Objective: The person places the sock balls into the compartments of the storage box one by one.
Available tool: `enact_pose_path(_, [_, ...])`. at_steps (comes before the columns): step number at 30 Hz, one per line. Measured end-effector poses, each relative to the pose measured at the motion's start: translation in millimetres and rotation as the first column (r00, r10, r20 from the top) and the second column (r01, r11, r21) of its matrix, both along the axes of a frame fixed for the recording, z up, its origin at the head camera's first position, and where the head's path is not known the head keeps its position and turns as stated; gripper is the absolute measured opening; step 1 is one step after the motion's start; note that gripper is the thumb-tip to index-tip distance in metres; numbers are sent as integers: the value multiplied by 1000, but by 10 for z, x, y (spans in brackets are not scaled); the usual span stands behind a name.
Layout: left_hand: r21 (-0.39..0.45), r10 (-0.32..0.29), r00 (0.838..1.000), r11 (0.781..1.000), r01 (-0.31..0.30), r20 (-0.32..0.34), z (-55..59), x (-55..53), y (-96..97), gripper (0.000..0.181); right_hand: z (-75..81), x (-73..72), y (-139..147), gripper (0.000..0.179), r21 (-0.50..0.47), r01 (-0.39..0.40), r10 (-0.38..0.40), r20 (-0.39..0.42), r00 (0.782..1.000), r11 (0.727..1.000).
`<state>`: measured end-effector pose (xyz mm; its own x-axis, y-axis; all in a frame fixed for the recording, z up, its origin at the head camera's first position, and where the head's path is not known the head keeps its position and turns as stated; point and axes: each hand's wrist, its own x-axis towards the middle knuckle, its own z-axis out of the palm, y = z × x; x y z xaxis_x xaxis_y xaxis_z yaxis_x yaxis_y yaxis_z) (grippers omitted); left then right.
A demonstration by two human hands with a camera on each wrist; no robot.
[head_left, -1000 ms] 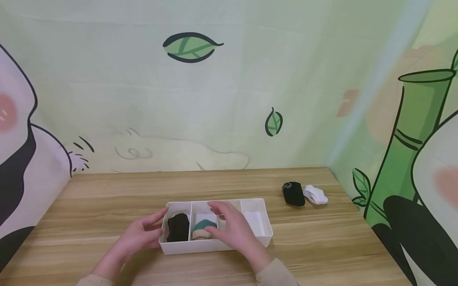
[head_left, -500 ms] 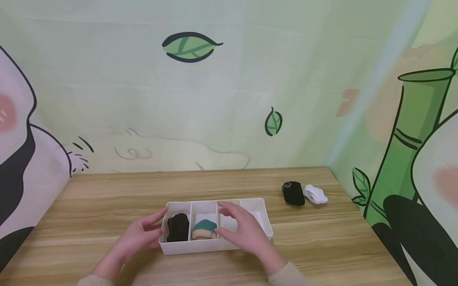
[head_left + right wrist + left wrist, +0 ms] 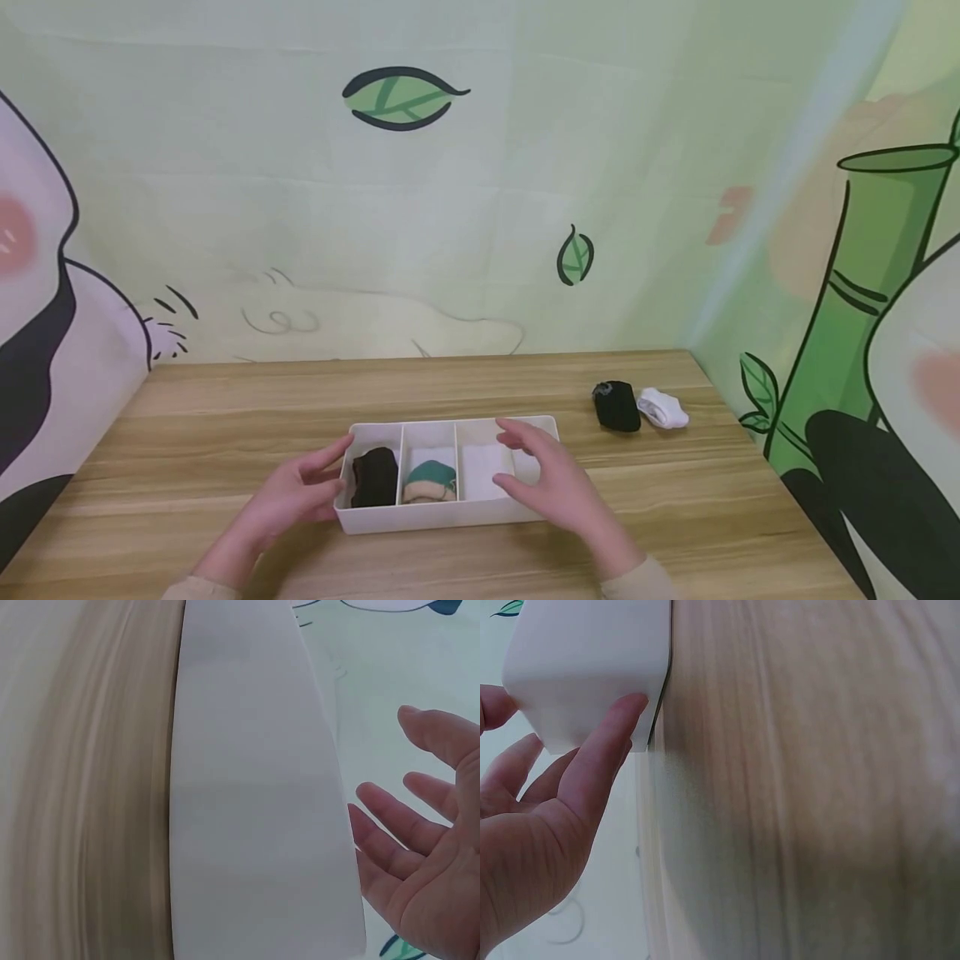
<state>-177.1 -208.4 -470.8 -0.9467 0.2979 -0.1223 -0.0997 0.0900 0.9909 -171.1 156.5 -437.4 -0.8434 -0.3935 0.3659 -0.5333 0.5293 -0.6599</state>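
A white divided box [image 3: 442, 518] stands on the table. Its leftmost compartment holds a rolled dark sock [image 3: 375, 477], and the one beside that a teal and beige rolled sock [image 3: 430, 482]. At the box's left end, my left hand [image 3: 300, 487] rests its extended fingers against the wall; the left wrist view shows a fingertip [image 3: 636, 701] touching the white side. My right hand [image 3: 551, 479] hovers over the right half of the box, fingers spread and holding nothing. The right wrist view also shows this hand [image 3: 427, 855] loosely spread beside the box's long wall.
Towards the back right of the wooden table [image 3: 247, 408], a black rolled sock [image 3: 617, 407] lies beside a white rolled sock [image 3: 663, 408]. A printed cloth backdrop [image 3: 247, 183] rises behind the table and along its right side.
My right hand has moved right, away from the teal and beige sock, which now shows fully in its compartment. The left hand has stayed at the box's left end.
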Motion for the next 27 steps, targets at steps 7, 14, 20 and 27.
enact_pose_path(7, [11, -5, 1000, 1000, 5, 7, 3, -1, -3, 68, -22, 14, 186, 64, 10, 12, -12, -19, 1000, 1000])
enact_pose_path(14, [4, -3, 1000, 1000, 3, 15, 6, -5, 3, 68, -51, 9, 376, 64, 21, 53, -51, -72, 996, 998])
enact_pose_path(20, [2, -2, 1000, 1000, 2, 8, -5, -10, -2, 68, -82, 6, 548, 64, 6, 100, -99, -101, 990, 995])
enact_pose_path(27, [-2, 18, 1000, 1000, -18, 19, -10, -6, 3, 68, -140, -13, 729, 61, 8, 153, -151, -121, 981, 988])
